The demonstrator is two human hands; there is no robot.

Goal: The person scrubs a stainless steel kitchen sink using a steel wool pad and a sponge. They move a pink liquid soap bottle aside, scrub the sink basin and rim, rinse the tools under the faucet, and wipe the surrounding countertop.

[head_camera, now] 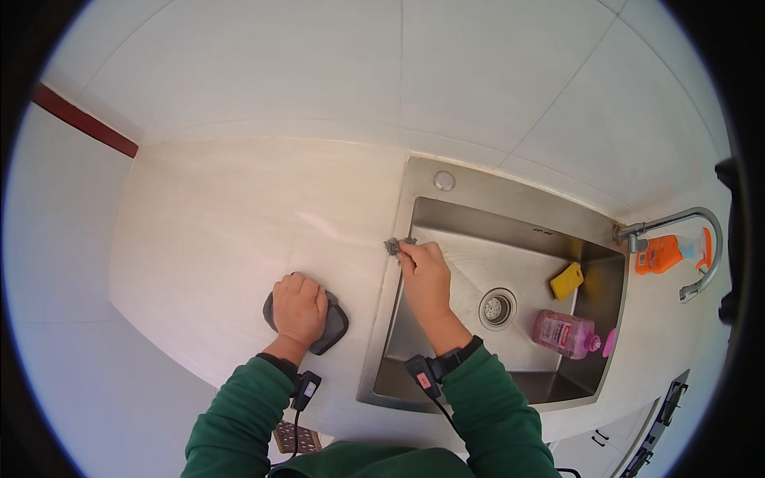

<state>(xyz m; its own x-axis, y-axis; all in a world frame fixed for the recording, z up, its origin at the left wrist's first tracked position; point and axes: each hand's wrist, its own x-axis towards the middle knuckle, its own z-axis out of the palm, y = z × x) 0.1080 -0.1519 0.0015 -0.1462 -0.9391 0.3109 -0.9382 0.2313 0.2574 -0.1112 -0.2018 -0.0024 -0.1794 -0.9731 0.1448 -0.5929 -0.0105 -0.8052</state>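
My left hand (pixel 300 308) presses down on a dark grey cloth-like pad (pixel 332 331) on the pale countertop (pixel 203 239), left of the sink. The fingers curl over it and hide its middle, so its exact kind is unclear. Between the thumb and fingers of my right hand (pixel 427 275) is a grey steel-wool scourer (pixel 392 246). It touches the left rim of the stainless steel sink (pixel 381 364), near the basin's upper left corner. Part of the scourer is hidden behind the fingertips.
In the basin lie a yellow sponge (pixel 566 281) and a pink dish-soap bottle (pixel 562 334) on its side, its cap flipped up. A drain (pixel 497 308) sits mid-basin. To the right are a chrome faucet (pixel 663 222) and an orange spray bottle (pixel 657 254). Tiled wall (pixel 334 71) rises behind.
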